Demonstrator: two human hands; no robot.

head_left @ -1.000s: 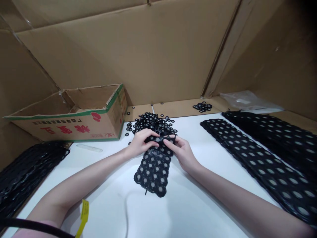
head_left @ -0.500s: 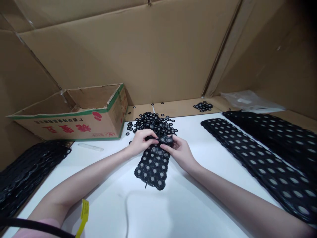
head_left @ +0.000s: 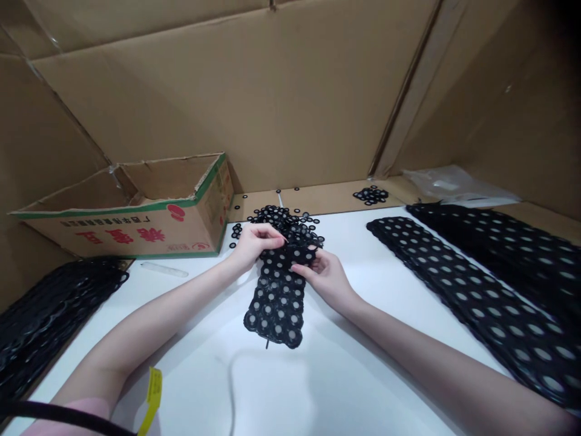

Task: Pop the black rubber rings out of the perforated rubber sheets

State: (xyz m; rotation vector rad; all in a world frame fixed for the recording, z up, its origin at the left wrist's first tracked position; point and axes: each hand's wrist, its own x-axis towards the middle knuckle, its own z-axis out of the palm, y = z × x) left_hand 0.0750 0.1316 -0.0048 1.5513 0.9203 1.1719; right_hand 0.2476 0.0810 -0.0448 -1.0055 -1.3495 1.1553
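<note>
A black strip of joined rings (head_left: 276,303) with rows of pale round openings lies on the white table, its far end lifted between my hands. My right hand (head_left: 327,275) is closed on the right edge of that far end, thumb on the near side. My left hand (head_left: 256,245) is pinched just above the strip's upper left part, thumb and forefinger together. What it pinches is too small to make out. Just beyond both hands is a heap of loose black rings (head_left: 275,215), partly hidden by them.
At the left stand an open cardboard box (head_left: 131,233), a white pen-like stick (head_left: 164,269) and a stack of black ring sheets (head_left: 54,315). Long ring panels (head_left: 472,297) lie at the right. Behind are a small ring pile (head_left: 371,194), a clear plastic bag (head_left: 458,183) and cardboard walls (head_left: 290,103).
My left hand has moved slightly up and left, away from the right hand. The strip's far end has unfolded somewhat, showing more openings. My right hand has barely moved.
</note>
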